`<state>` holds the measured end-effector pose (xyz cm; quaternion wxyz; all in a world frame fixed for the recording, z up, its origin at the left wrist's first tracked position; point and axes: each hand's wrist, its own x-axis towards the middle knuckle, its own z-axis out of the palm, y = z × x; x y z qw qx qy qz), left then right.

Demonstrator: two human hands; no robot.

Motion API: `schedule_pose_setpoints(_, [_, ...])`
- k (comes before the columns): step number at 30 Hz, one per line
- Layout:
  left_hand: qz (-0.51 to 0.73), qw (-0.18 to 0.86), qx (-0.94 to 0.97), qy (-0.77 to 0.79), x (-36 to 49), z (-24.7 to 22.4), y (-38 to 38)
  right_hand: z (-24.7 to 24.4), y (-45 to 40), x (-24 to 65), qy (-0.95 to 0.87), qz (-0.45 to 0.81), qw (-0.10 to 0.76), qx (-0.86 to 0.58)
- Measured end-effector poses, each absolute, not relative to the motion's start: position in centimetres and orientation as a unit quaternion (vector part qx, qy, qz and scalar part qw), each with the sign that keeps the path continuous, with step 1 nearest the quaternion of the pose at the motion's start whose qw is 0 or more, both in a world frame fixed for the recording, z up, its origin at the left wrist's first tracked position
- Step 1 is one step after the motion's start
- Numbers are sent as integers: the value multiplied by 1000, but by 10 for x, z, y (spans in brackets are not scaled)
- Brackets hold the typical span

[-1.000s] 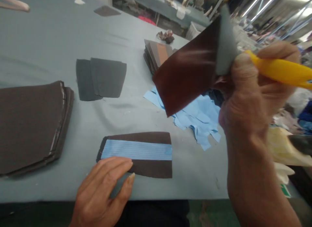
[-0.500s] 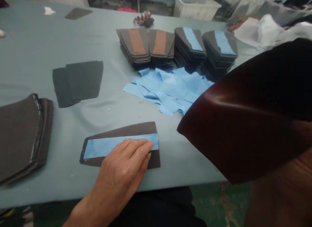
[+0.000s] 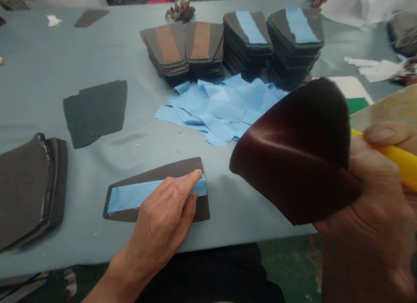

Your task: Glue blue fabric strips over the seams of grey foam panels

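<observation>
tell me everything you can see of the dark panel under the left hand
The panel is dark brown, perhaps fabric, lying flat on the table near its front edge. It narrows towards its left end, which has a darker border. A light blue, finely lined strip runs lengthwise along its middle. The left hand covers part of it, fingertips at the strip's right end.

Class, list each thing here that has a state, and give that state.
Left hand: touching blue strip
Blue strip: flat along dark panel
Dark panel: lying flat
Right hand: closed on glossy sheet
Glossy sheet: raised, curved
Yellow object: held
Loose strips: heaped
Dark gray pieces: overlapping, flat
Small stacks: side by side
</observation>
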<state>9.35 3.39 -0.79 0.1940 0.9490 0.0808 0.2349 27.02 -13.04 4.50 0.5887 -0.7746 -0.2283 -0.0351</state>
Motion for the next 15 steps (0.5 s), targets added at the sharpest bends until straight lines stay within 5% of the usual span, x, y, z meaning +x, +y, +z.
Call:
schedule_pose_setpoints(4, [239,222,940,98,94,-2,36,40,-120,271,-125,-38,669,-732])
schedule_pose_setpoints(8, [261,372,855,252,88,7,26,38,-115,267,-145,12,733,-664])
schedule_pose_setpoints(15, [165,469,809,314,96,22,-17,43,-97,232,-290,-47,641,-709])
